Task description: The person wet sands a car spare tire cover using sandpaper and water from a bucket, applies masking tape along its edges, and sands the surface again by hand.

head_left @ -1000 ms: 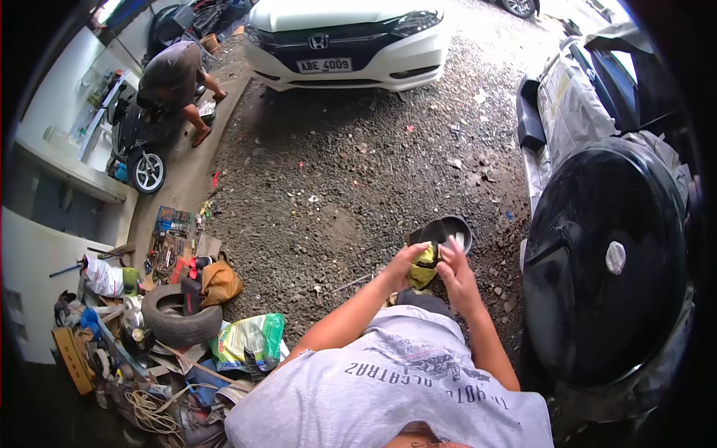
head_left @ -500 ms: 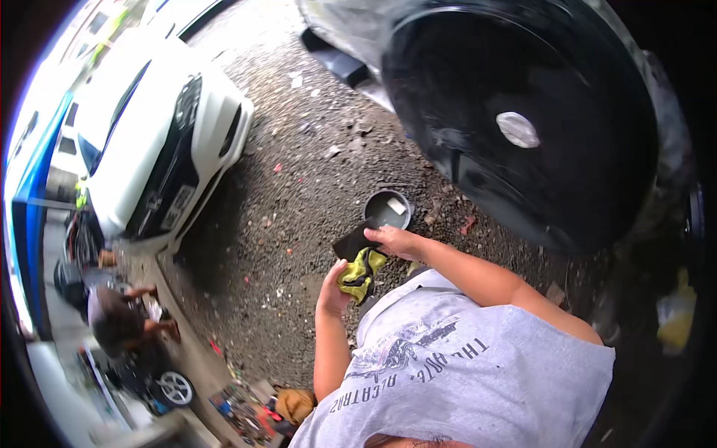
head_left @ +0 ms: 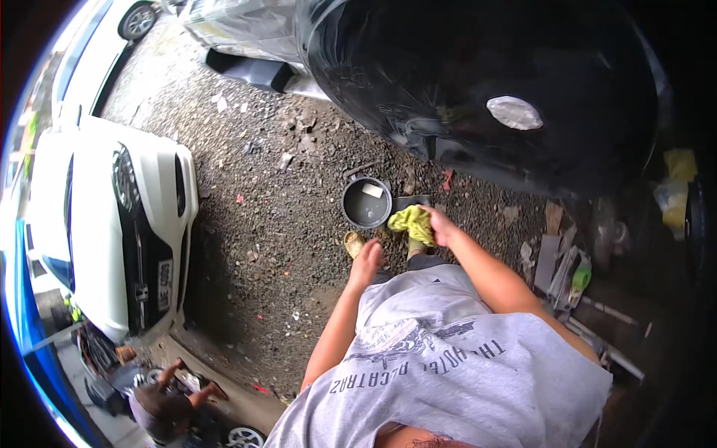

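Note:
My right hand (head_left: 442, 227) is closed on a crumpled yellow-green cloth (head_left: 411, 222). A dark flat piece (head_left: 411, 201) shows just beyond the cloth, against the same hand; its hold there is mostly hidden. My left hand (head_left: 367, 261) is apart from the cloth, fingers extended, with nothing visible in it. On the gravel ahead of my feet stands a round dark basin (head_left: 346, 206) with liquid and a whitish block (head_left: 372, 191) inside. A yellowish shoe (head_left: 354, 243) is just below the basin.
A large glossy black panel (head_left: 463, 56) with a white oval patch spans the upper right. At left stands a white car (head_left: 160, 179). Another person (head_left: 163, 411) bends beside a motorcycle at the lower left. Boards and metal pieces (head_left: 549, 261) lie at the right.
The view has swung rightward. The yellow-green cloth has passed from my left hand to my right, and my hands have moved apart. More of the basin shows.

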`<state>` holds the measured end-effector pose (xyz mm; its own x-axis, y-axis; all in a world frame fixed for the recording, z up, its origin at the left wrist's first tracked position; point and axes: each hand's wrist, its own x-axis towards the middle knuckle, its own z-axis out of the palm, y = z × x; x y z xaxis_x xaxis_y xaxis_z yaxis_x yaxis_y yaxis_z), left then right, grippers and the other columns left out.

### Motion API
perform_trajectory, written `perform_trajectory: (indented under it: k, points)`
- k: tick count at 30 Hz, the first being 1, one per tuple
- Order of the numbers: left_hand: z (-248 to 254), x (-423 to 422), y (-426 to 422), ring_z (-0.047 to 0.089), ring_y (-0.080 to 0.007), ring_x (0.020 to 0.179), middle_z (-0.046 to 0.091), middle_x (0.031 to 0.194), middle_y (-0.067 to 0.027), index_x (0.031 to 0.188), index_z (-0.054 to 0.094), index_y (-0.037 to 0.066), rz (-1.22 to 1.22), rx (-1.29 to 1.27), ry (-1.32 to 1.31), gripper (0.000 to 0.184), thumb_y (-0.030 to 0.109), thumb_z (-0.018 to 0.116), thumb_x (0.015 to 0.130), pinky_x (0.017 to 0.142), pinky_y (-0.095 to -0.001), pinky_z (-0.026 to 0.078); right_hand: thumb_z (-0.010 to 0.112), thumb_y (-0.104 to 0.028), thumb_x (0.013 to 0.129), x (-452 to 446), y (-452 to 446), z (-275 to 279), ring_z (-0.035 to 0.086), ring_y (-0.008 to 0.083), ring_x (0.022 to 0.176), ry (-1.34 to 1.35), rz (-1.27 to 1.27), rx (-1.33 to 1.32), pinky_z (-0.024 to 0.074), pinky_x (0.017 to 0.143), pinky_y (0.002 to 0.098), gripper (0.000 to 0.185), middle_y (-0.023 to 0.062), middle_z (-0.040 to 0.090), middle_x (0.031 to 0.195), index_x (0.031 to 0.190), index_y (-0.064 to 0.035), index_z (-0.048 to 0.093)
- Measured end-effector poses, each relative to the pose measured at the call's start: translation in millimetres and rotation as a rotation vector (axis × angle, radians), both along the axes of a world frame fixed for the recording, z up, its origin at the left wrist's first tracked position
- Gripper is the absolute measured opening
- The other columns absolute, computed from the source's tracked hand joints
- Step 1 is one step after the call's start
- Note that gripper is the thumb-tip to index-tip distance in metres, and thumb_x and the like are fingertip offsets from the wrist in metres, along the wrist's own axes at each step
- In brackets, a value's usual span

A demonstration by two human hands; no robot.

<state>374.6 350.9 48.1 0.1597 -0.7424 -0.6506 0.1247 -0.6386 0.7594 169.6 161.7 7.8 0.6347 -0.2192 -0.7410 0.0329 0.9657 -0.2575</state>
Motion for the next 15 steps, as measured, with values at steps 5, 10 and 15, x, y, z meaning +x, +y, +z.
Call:
perform_trajectory:
  k: [5,10,15]
  points:
    - [-45,34,52,0.070,-0.0406,0.082,0.071,0.085,-0.0215,0.110,0.064,0.011,-0.919,-0.039,-0.652,0.046,0.051,0.044,0.101,0.072,-0.0527,0.055,0.056,-0.041,0.096,-43,38,3,0.071,0.0197,0.088,0.317,-0.233,-0.002,0.0559,0.085,0.0375,0.038,0.0069,0.074,0.098,0.104,-0.0063,0.071]
    - [-23,58,60,0.069,-0.0424,0.084,0.071,0.089,-0.0227,0.105,0.070,0.007,-0.938,-0.021,-0.359,0.046,0.047,0.048,0.101,0.073,-0.0509,0.055,0.064,-0.030,0.092,-38,89,-22,0.071,0.0206,0.078,0.546,-0.396,-0.048,0.0566,0.074,0.0338,0.029,0.0087,0.074,0.091,0.095,-0.0023,0.071]
    - [13,74,78,0.066,-0.0381,0.105,0.070,0.106,-0.0239,0.118,0.068,0.006,-0.828,0.234,0.066,0.046,0.045,0.051,0.101,0.090,-0.0442,0.050,0.067,-0.031,0.089,36,100,-66,0.067,0.0176,0.080,0.790,0.055,-0.298,0.0531,0.071,0.0340,0.035,0.0105,0.070,0.091,0.098,0.0026,0.067]
